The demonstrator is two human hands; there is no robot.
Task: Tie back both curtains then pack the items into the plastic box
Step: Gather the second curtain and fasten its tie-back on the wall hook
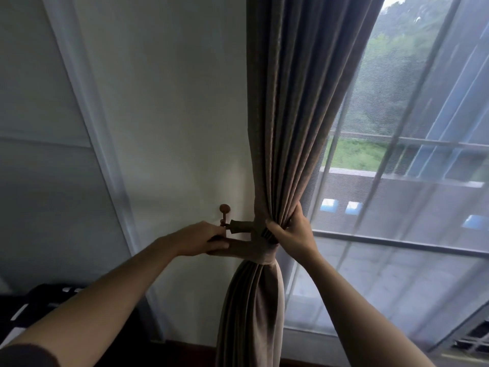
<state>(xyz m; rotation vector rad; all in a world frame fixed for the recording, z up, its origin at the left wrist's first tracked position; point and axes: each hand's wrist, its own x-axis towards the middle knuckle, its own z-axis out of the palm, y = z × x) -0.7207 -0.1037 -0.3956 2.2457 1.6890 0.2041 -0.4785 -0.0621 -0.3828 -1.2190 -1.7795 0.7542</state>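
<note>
- One brown curtain (pixel 293 107) in view, hanging at the left edge of a window (pixel 423 128), gathered into a tight bunch at mid-height.
- One tie-back (pixel 254 251), a band of the same brown fabric, wraps around the bunch; below it the curtain flares out again down to the floor.
- Right hand (pixel 289 231) is clamped around the gathered folds just above the band, thumb on the near side, fingers wrapped behind.
- Left hand (pixel 203 238) pinches the free end of the tie-back, fingers closed on it, right beside the hook (pixel 225 213).
- One wall hook, brown with a round knob on top, fixed to the white wall (pixel 172 115) just left of the curtain; a dark tassel-like piece sits between hook and curtain, detail unclear.
- Cannot tell if the band's loop is over the hook; left fingers cover that spot.
- Sheer white net (pixel 397 274) covers the window behind the curtain; greenery and a building show through.
- White door frame or panel runs diagonally at left.
- Dark black-and-white object (pixel 39 305) at lower left, too cut off to identify.
- Two bare forearms in view; a dark sleeve edge at bottom left.
</note>
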